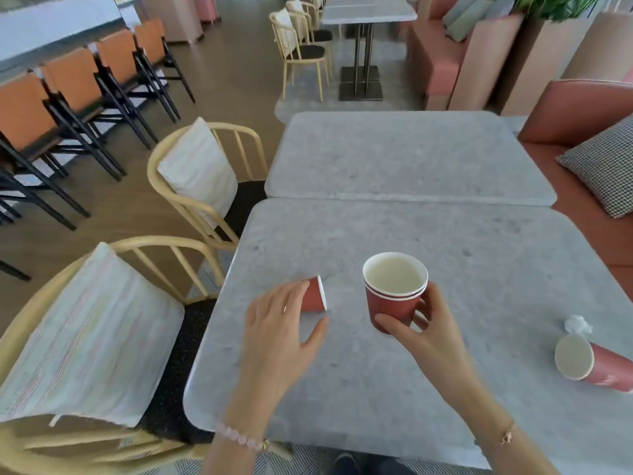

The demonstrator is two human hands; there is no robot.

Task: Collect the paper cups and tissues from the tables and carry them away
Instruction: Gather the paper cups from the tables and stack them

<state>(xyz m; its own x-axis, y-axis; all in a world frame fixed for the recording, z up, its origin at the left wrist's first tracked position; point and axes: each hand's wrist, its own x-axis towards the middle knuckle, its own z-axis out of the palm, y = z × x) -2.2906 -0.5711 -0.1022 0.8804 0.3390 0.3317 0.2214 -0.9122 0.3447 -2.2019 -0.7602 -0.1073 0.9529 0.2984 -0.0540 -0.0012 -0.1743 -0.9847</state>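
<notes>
a: how far along?
b: abt halfway imo. over near table (376, 389), rt hand (431, 334) grips two nested cups (394, 299); l hand (281, 323) spread, fingertips at tipped cup (315, 296), not closed. 2nd tipped cup (596, 366) + tissue (578, 324) left, far rt.
a: room?
b: cafe, pink sofa (582, 108), wood chairs (191, 208), grey stone tops.

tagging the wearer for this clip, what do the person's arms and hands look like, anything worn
Both forearms are bare, with no sleeves or gloves. The left hand has a bracelet of round pale pink beads at its wrist; the right hand has a thin gold chain bracelet with a small charm.
</notes>
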